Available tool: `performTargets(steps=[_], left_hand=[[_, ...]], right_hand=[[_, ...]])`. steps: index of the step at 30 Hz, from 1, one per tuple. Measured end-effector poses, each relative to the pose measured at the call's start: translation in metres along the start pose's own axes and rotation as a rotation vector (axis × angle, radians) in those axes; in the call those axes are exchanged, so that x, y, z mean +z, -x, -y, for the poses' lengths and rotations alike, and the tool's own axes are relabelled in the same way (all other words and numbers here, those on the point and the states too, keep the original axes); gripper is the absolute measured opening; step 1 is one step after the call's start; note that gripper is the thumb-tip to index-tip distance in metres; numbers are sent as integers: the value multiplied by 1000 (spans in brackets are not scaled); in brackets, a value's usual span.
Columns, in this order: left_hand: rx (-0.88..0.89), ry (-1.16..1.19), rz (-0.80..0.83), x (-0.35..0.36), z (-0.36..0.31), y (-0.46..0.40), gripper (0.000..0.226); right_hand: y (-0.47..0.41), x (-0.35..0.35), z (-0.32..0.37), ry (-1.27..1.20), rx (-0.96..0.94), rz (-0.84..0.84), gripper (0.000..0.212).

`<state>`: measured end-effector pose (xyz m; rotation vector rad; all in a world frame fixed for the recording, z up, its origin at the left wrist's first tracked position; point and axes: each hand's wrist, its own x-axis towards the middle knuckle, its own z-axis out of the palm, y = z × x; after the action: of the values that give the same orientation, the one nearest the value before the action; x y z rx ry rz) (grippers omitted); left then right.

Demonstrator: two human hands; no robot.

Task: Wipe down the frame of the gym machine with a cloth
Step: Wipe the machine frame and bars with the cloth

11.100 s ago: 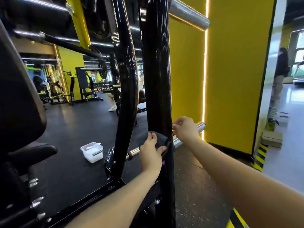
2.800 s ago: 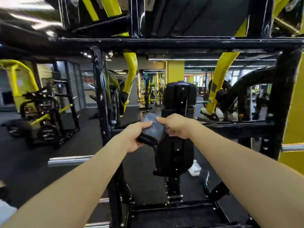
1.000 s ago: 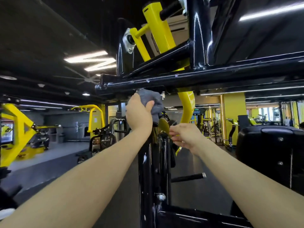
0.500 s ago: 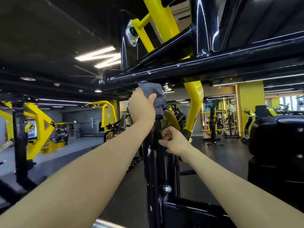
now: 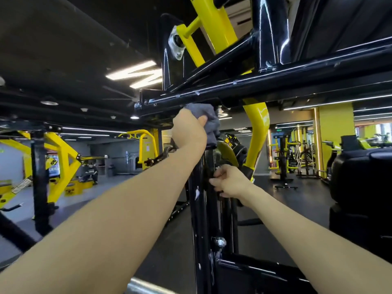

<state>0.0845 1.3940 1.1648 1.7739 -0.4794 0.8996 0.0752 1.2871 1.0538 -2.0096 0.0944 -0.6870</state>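
The cloth (image 5: 206, 122) is a soft grey rag, bunched in the left hand (image 5: 188, 130) at the top of the black upright post (image 5: 199, 209), just under the black crossbeam (image 5: 233, 85) of the machine frame. The left hand's fingers are curled round it, pressing the wad against the metal where post meets beam. The cloth looks light and limp, so it should fold to whatever shape the hand gives it; keeping it balled in the palm, as here, seems the best hold, since loose corners could snag on the bolts near the post.

The right hand (image 5: 230, 181) sits lower on the same post, its fingers curled round the post's far edge, apparently as a brace. The frame itself is stiff, glossy painted steel, probably slick under a wipe, and fixed in place. A yellow lever arm (image 5: 256, 132) hangs just right of the post, close to the cloth.
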Motion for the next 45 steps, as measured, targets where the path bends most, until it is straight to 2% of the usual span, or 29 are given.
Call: performTargets(steps=[3,6,8,12,18,23,27,29,31,32,35,38,42,45], left_hand=[[86,46,9,7,26,17,25],[67,109,60,10,58,48,21],[67,108,95,13,69,65,20],[-14,86,97,8,51,41,23],[-44,239,169,0,38,1,24],[-230,397,340,-3,49,4,36],[-125,92,399,-1,69,58,48],[-92,21,319,-1,72,65,37],[-72,34,249,-2,60,47,18],[-41,37,223,-3,52,36,17],[64,51,175,-2,41,17,30],[120,75,165,4,60,34,40],[83,71,239,10,102,88,46],[0,10,335,11,121,116,50]], right_hand=[[7,4,-3,-42,30,-4,18],[18,6,-5,-103,51,11,14],[21,8,-8,-123,55,20,21],[18,13,-12,-93,123,-24,17],[7,13,-2,-61,105,-109,17],[17,18,-9,-47,131,-121,18],[27,20,-10,-104,133,-65,18],[27,21,-13,-93,121,-53,25],[22,20,-13,-75,123,-77,22],[19,19,-13,-68,121,-99,19],[9,18,-16,-37,102,-139,15],[9,20,-28,17,108,-138,17],[22,25,-44,17,158,-92,9],[37,28,-45,-57,203,-24,15]])
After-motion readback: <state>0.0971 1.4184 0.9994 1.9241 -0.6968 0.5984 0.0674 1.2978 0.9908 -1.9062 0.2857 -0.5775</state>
